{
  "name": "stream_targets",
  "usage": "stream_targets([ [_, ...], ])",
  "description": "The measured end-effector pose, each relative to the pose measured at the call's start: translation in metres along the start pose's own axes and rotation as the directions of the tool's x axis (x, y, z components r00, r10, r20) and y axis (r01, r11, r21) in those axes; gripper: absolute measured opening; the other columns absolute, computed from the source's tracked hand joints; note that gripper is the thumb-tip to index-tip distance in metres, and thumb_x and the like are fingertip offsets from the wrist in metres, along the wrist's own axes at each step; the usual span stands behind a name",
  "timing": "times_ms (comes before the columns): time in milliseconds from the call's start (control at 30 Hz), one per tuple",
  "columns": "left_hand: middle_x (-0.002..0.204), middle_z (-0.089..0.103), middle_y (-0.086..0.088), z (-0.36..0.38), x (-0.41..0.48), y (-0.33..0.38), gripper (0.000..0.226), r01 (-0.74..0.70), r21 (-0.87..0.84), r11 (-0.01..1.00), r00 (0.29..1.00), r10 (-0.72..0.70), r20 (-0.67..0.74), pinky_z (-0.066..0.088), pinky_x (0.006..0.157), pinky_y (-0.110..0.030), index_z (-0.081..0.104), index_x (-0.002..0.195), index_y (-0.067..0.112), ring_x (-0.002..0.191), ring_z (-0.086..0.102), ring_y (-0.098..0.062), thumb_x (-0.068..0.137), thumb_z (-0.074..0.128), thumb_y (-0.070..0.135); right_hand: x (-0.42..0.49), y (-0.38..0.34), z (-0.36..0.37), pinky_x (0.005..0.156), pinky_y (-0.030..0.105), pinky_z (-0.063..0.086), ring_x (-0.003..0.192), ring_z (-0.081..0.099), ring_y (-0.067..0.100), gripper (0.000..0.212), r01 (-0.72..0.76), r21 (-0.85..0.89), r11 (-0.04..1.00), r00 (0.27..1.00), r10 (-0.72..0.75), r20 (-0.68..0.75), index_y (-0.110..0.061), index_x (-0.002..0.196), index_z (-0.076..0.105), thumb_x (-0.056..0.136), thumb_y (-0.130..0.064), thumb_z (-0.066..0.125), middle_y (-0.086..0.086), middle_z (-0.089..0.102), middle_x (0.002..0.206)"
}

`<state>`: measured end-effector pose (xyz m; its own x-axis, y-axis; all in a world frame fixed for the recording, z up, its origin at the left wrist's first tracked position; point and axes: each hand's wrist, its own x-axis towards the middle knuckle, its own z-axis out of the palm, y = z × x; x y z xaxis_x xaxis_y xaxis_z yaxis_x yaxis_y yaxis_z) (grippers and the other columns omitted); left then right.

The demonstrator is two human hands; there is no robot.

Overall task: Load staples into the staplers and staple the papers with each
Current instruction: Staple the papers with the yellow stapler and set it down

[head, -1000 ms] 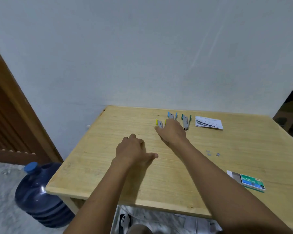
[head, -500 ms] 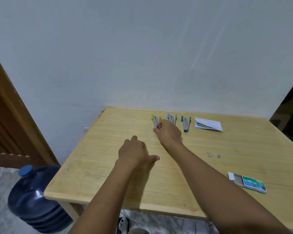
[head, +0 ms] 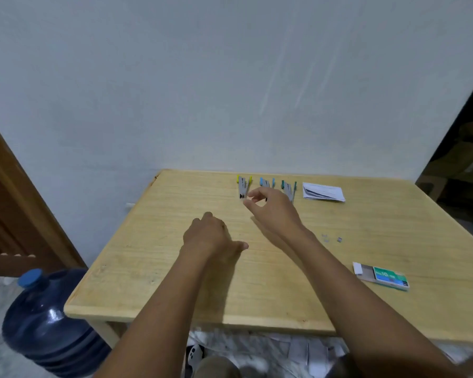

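Note:
Three small staplers lie opened out in a row at the far edge of the wooden table [head: 153,257]: a yellow one [head: 243,186], a blue one [head: 265,182] and a green one [head: 289,187]. A stack of folded white papers [head: 322,191] lies to their right. A green staple box [head: 385,276], slid partly open, sits near the right front, with loose staple bits [head: 331,238] beyond it. My right hand [head: 271,207] hovers just in front of the yellow and blue staplers, fingers apart and holding nothing. My left hand [head: 208,236] rests curled on the table's middle.
A blue water jug [head: 44,326] stands on the floor at the table's left front corner. A wooden door [head: 8,214] is at the left. The white wall runs right behind the table. Scraps of paper lie on the floor under the front edge.
My right hand has come off the yellow stapler and lifted a little toward me, leaving the stapler lying in the row. My left hand has stayed put.

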<state>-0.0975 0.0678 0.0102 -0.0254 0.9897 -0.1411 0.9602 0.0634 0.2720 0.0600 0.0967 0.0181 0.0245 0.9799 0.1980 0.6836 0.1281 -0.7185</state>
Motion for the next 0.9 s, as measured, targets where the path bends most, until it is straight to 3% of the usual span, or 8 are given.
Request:
stream_targets([
  [100,0.13,0.046,-0.001,-0.006,0.001,0.003,0.079,0.019,0.045,0.999,0.999,-0.02,0.029,0.049,0.089,-0.038,0.061,0.121,0.018,0.121,0.049,-0.025,0.067,0.066,0.076,-0.061,0.01,-0.041,0.07,0.024,0.051,0.068,0.057,-0.001,0.012,0.043,0.075,0.996,0.999,-0.044,0.001,-0.039,0.098,0.069,0.087,-0.045,0.067,-0.027,0.066,0.093],
  [233,0.122,0.054,-0.004,-0.007,-0.002,0.005,0.067,0.035,0.004,0.999,0.997,-0.035,0.067,0.05,0.089,-0.038,0.061,0.116,0.016,0.11,0.057,-0.027,0.071,0.071,0.065,-0.123,0.051,-0.099,0.074,0.029,0.051,0.081,0.061,0.003,0.009,-0.024,0.016,1.0,0.987,0.026,-0.158,-0.04,0.095,0.068,0.087,-0.037,0.071,-0.02,0.068,0.097],
  [300,0.113,0.059,-0.003,-0.001,-0.013,0.016,0.034,-0.05,-0.053,0.997,0.994,0.045,-0.095,0.046,0.083,-0.034,0.064,0.107,0.021,0.103,0.057,-0.026,0.084,0.065,0.044,-0.142,0.08,-0.128,0.076,0.03,0.046,0.088,0.058,0.008,0.019,-0.148,-0.084,0.985,0.957,0.122,-0.264,-0.035,0.107,0.068,0.088,-0.036,0.07,-0.012,0.064,0.109],
  [400,0.107,0.064,0.0,0.019,-0.046,0.052,0.026,-0.305,-0.158,0.939,0.903,0.232,-0.362,0.044,0.075,-0.032,0.071,0.108,0.021,0.104,0.058,-0.021,0.091,0.059,0.037,-0.157,0.117,-0.16,0.086,0.033,0.046,0.104,0.054,0.013,0.044,-0.349,-0.195,0.917,0.928,0.309,-0.209,-0.031,0.129,0.06,0.088,-0.043,0.069,0.0,0.057,0.126],
  [467,0.1,0.066,0.003,0.039,-0.068,0.083,0.026,-0.44,-0.25,0.863,0.876,0.349,-0.333,0.049,0.075,-0.032,0.073,0.105,0.022,0.097,0.06,-0.017,0.092,0.059,0.039,-0.165,0.134,-0.168,0.094,0.036,0.048,0.116,0.053,0.017,0.053,-0.353,-0.234,0.906,0.936,0.34,-0.096,-0.028,0.136,0.055,0.088,-0.043,0.069,0.002,0.055,0.131],
  [567,0.107,0.064,0.003,0.068,-0.085,0.119,0.035,-0.49,-0.259,0.832,0.87,0.45,-0.199,0.049,0.085,-0.036,0.07,0.115,0.022,0.102,0.056,-0.016,0.092,0.057,0.044,-0.168,0.147,-0.164,0.096,0.033,0.043,0.122,0.048,0.016,0.051,-0.275,-0.301,0.913,0.96,0.276,-0.038,-0.028,0.139,0.054,0.091,-0.044,0.064,-0.002,0.056,0.132],
  [700,0.111,0.057,0.002,0.084,-0.087,0.148,0.04,-0.479,-0.213,0.852,0.875,0.444,-0.191,0.044,0.092,-0.039,0.069,0.119,0.024,0.107,0.049,-0.02,0.09,0.055,0.048,-0.165,0.154,-0.162,0.096,0.033,0.043,0.12,0.047,0.015,0.045,-0.239,-0.336,0.911,0.971,0.229,-0.071,-0.03,0.136,0.057,0.093,-0.044,0.062,-0.006,0.057,0.131],
  [900,0.099,0.053,0.004,0.095,-0.09,0.165,0.039,-0.532,-0.207,0.821,0.842,0.487,-0.234,0.046,0.081,-0.038,0.068,0.122,0.027,0.096,0.049,-0.018,0.092,0.052,0.046,-0.165,0.158,-0.16,0.095,0.035,0.043,0.117,0.05,0.014,0.039,-0.198,-0.35,0.916,0.98,0.187,-0.067,-0.034,0.131,0.059,0.094,-0.046,0.059,-0.009,0.058,0.128],
])
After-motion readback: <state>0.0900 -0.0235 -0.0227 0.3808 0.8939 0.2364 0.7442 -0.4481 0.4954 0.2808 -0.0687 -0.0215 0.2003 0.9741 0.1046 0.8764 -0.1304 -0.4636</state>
